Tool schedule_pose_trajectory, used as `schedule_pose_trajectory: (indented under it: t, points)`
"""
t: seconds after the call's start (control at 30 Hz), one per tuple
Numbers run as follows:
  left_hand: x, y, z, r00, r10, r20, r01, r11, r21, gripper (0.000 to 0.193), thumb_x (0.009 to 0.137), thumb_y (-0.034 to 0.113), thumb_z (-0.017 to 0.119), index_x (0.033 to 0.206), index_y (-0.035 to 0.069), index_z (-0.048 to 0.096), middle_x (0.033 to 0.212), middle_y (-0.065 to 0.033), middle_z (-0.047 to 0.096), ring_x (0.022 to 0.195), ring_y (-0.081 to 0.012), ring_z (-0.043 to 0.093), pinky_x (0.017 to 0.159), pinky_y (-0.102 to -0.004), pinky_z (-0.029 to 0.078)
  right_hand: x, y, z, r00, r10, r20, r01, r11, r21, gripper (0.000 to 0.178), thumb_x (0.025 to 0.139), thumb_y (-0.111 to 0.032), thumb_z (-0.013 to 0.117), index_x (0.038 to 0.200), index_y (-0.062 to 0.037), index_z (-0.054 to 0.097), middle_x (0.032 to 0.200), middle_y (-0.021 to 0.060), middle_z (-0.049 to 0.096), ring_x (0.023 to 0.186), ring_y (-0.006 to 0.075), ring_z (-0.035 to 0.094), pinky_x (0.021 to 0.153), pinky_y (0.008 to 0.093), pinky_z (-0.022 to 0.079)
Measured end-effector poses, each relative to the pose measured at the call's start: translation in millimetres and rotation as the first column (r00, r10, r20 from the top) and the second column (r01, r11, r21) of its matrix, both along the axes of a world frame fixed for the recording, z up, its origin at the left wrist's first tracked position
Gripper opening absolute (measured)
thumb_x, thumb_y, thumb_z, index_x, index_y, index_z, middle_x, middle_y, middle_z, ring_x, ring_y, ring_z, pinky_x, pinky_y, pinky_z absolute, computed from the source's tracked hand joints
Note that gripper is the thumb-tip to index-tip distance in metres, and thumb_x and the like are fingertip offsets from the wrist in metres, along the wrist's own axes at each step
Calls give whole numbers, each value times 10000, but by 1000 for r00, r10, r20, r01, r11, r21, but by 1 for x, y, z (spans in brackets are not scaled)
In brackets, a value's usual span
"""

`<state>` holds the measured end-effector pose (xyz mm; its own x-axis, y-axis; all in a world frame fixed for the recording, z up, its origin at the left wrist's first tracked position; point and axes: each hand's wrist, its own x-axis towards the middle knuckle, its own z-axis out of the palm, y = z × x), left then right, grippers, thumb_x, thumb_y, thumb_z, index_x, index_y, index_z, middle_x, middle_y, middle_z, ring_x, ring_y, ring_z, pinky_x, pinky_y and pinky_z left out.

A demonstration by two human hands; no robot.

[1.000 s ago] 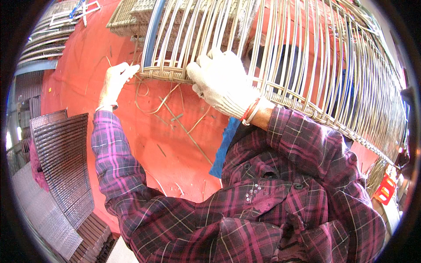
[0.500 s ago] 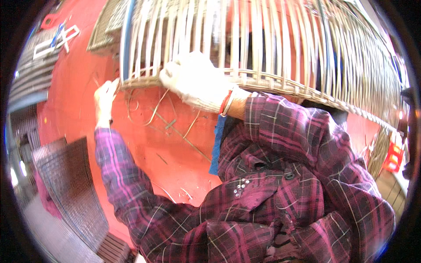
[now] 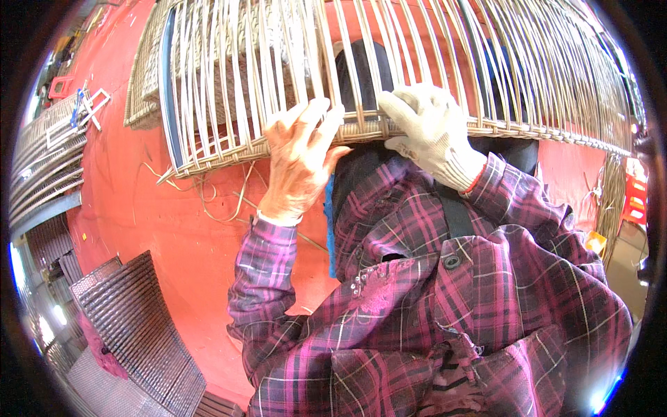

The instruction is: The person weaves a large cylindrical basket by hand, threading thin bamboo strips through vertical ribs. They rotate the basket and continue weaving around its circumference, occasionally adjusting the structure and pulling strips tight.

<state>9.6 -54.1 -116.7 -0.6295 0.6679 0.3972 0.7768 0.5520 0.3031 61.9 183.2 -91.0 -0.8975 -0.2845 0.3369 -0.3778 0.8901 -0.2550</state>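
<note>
Across the upper part of the view lies a wicker panel (image 3: 361,125) of pale upright canes with a woven band along its near edge. My left hand (image 3: 299,153) is bare. Its fingers bend over that woven band and its thumb sits lower, so the edge lies in its grasp. To the right, my right hand (image 3: 434,132), in a white knitted glove, pinches the same edge, thumb below and fingers above among the canes. A dark blue bar (image 3: 170,90) runs up the panel's left side. Where the fingertips go behind the canes, they are hidden.
Red sheeting (image 3: 180,236) covers the floor. A woven basket-like piece (image 3: 267,62) lies behind the canes. Brown woven panels (image 3: 139,326) stand at lower left, stacked slats (image 3: 45,163) farther left. Loose strands (image 3: 222,201) trail below the panel; a cane bundle (image 3: 611,194) stands right.
My left hand has moved right from the panel's left corner onto its near edge. My right hand has also slid right along that edge. The panel now sits tilted, its left corner lower.
</note>
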Motion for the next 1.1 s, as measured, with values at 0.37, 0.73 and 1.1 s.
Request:
schedule_pose_trajectory:
  t: [0.37,0.73,1.1]
  points:
    - [-4,12,-8,1000,1,-6,-2,999,-41,393,664,-8,760,1040,94,702,1004,-74,629,985,-286,569,866,-411,469,-2,-7,-20,997,74,18,-74,997,11,139,844,-206,583,959,-150,637,889,58,624,863,264,627,722,418,503]
    - [2,2,-29,976,85,-200,-99,993,-63,382,759,93,757,1130,169,715,1052,-13,644,1008,-234,568,928,-420,381,-9,-2,-34,989,146,-24,-148,979,-141,151,876,-232,551,958,-137,634,843,83,606,806,280,641,677,418,506]
    - [37,39,-25,950,278,-140,-287,957,-47,675,744,114,753,1384,111,539,1531,-197,332,1349,-410,324,1090,-557,232,42,74,-39,982,-159,-104,158,987,-17,412,671,-108,741,1068,-119,632,976,58,619,931,294,595,821,432,471]
